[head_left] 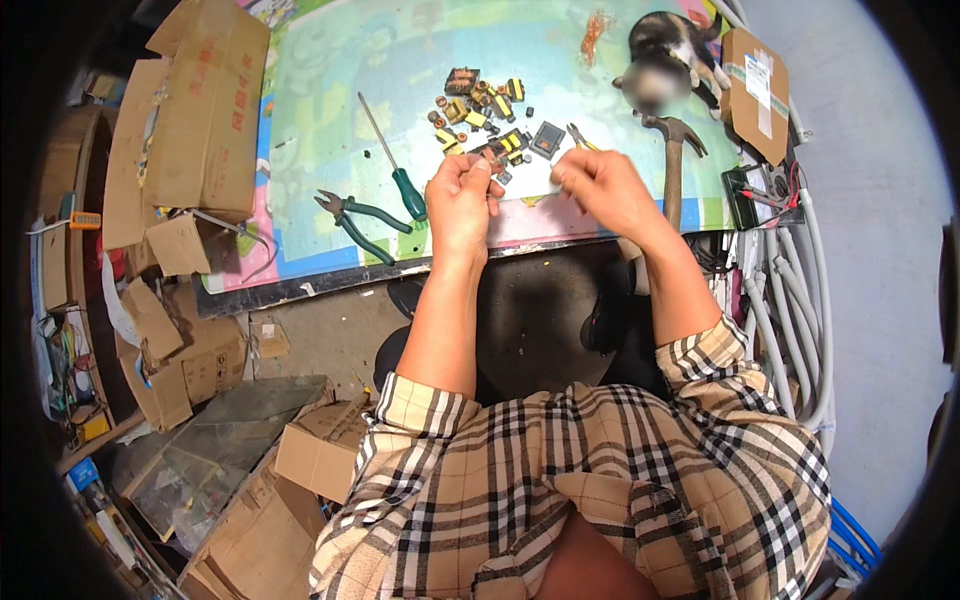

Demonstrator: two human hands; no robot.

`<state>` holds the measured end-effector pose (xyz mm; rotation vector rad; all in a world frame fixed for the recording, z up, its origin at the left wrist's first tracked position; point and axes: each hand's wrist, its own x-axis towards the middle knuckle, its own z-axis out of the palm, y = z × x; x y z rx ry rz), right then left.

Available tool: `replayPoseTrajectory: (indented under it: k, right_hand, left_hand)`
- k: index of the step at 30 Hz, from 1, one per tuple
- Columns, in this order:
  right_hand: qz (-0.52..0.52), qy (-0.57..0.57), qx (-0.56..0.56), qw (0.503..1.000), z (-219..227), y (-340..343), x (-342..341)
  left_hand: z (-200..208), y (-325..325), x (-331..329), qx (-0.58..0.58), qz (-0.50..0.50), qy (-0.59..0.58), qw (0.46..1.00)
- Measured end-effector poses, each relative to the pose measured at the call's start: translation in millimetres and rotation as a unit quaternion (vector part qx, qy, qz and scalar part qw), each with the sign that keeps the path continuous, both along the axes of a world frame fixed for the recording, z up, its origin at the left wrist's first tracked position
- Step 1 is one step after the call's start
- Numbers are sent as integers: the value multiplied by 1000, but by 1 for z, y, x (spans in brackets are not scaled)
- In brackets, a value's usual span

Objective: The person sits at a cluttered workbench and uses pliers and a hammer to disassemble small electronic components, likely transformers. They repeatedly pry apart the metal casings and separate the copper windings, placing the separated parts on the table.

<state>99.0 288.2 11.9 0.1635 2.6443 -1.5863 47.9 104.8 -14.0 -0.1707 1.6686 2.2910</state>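
My left hand (pixel 462 205) is at the near edge of the table, its thumb and fingers closed on a small copper-wound coil (pixel 490 158). To its right, my right hand (pixel 608 190) is raised with the fingertips pinched together. Whatever lies in that pinch is too small to make out. Just beyond both hands spreads a pile of small coils and transformers (pixel 456 110) with yellow tape, dark cores and copper windings. A flat dark square part (pixel 547 140) sits between the hands, and a small pair of pliers (pixel 578 136) shows partly behind my right hand.
Left of my hands lie a green-handled screwdriver (pixel 405 190) and green-handled pliers (pixel 372 212). On the right are a hammer (pixel 674 165), a cat (pixel 665 45), a cardboard piece (pixel 757 95) and a black device with leads (pixel 755 195). Copper wire (pixel 594 38) lies far back. A tall carton (pixel 210 115) borders the left.
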Motion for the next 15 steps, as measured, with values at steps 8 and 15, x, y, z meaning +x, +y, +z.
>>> replayPoseTrajectory:
  k: [8,15]
  right_hand:
    - [-2,124,13,992,-10,-10,-4]
    - [-16,92,33,995,-3,-19,-1]
  left_hand:
    - [4,10,8,-59,-45,29,997]
    - [-4,10,7,-198,-68,140,968]
